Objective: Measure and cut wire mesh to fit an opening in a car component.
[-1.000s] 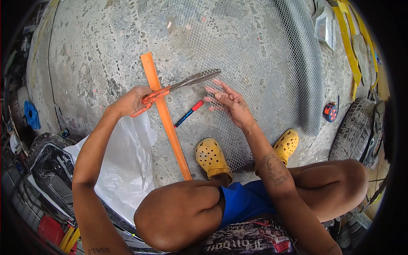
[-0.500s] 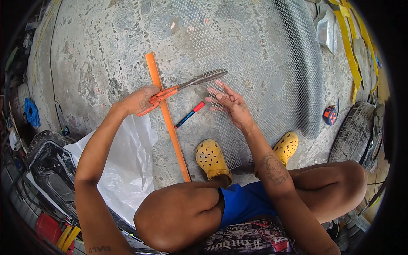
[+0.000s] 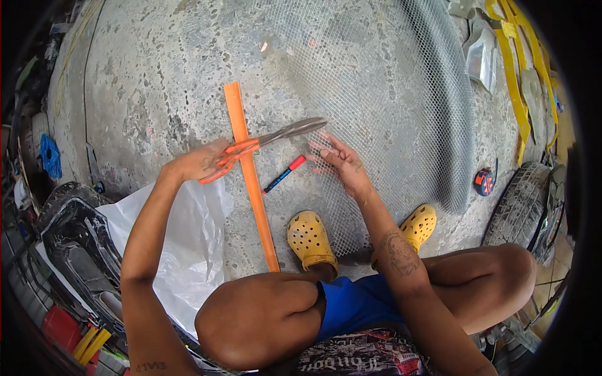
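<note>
My left hand (image 3: 204, 160) is closed round the orange handles of long metal shears (image 3: 295, 130), whose blades reach over the edge of a wire mesh (image 3: 364, 100). My right hand (image 3: 343, 163) holds that mesh edge just below the blades, thumb on top and fingers partly seen through it. An orange flat strip (image 3: 256, 212) lies lengthwise on the floor beneath the shears. A marker with a red cap (image 3: 283, 174) lies between my hands, right of the strip.
The mesh curls up along its right side. A tape measure (image 3: 485, 182), a tire (image 3: 514, 207) and yellow strips (image 3: 514, 88) lie at the right. A translucent sheet (image 3: 175, 244) and black moulded parts (image 3: 78, 244) are at lower left. My yellow clogs (image 3: 308, 238) stand on the concrete floor (image 3: 157, 75).
The shears and both my hands sit slightly lower in the picture, having shifted a little toward me. The view has also moved slightly; the grip looks unchanged.
</note>
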Motion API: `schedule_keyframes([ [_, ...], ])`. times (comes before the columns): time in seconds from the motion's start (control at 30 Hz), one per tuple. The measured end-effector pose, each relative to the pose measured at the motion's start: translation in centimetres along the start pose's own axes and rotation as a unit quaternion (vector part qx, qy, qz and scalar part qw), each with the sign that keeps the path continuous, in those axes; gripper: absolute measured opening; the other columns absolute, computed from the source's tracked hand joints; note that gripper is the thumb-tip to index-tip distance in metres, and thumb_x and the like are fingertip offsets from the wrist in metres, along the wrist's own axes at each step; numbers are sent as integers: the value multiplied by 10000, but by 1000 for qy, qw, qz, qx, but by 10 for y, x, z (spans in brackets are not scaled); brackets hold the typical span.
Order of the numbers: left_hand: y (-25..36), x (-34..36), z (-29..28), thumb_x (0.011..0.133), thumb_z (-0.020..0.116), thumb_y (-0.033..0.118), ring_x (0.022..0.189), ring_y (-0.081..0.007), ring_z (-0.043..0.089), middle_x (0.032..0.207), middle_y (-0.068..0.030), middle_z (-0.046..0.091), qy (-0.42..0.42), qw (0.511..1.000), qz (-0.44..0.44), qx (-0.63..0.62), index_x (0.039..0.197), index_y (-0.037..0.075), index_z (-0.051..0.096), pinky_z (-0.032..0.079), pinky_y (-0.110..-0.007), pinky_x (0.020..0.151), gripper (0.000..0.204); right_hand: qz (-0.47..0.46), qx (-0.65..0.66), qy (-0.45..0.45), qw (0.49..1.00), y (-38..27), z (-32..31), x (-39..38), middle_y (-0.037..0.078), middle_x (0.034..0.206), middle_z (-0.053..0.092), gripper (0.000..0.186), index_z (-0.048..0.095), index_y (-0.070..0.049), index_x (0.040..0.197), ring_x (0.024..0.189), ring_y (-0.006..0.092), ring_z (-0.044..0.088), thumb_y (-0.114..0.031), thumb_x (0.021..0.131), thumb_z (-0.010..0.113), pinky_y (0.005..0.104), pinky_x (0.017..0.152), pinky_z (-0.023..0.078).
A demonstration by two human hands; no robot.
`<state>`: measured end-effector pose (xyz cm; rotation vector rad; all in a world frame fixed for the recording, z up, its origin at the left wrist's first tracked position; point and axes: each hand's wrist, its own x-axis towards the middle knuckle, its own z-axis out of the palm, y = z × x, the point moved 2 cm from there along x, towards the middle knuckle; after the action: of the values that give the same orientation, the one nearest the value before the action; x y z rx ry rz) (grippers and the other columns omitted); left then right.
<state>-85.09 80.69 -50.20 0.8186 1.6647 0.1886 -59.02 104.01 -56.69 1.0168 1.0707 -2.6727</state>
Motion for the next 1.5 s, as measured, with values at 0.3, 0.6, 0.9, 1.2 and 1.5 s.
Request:
schedule_keyframes([
  [0.3, -24, -30, 36, 856, 632, 153, 778, -206, 545, 905, -120, 557, 367, 928, 62, 1, 1070, 19, 566, 470, -332, 752, 262, -11, 7, -67, 998, -37, 27, -7, 185, 1352, 546, 546, 338, -12, 1456, 1111, 267, 638, -113, 964, 551, 360, 839, 576],
  [0.6, 87, 50, 31, 853, 654, 174, 877, -320, 630, 943, -189, 616, 499, 864, 16, -64, 1002, -22, 634, 490, -371, 782, 248, -86, 52, -51, 994, -73, 60, 12, 175, 1302, 568, 433, 433, -4, 1351, 1109, 270, 625, -172, 969, 549, 387, 863, 564],
  [0.9, 156, 0, 59, 920, 668, 269, 807, -130, 639, 814, -57, 674, 177, 912, 109, -355, 875, 0, 645, 509, -313, 751, 274, -165, 136, 34, 976, -97, 75, 22, 170, 1285, 556, 417, 450, 8, 1317, 1128, 296, 598, -197, 970, 555, 434, 901, 533],
  [1.2, 221, -99, 15, 919, 663, 239, 726, -85, 591, 746, -10, 623, 142, 909, 142, -365, 837, 31, 605, 474, -258, 681, 231, -158, 14, 91, 983, -216, 135, -57, 116, 1086, 646, 268, 602, -18, 1104, 1015, 230, 643, -238, 950, 609, 380, 811, 560],
  [1.5, 369, -326, 47, 859, 742, 166, 916, -134, 651, 1028, -39, 676, 173, 838, 105, -506, 1130, 30, 623, 519, -293, 823, 326, -114, -75, 130, 982, -362, 224, -270, 142, 1042, 674, 243, 619, -6, 1051, 930, 249, 684, -222, 942, 637, 363, 760, 588],
])
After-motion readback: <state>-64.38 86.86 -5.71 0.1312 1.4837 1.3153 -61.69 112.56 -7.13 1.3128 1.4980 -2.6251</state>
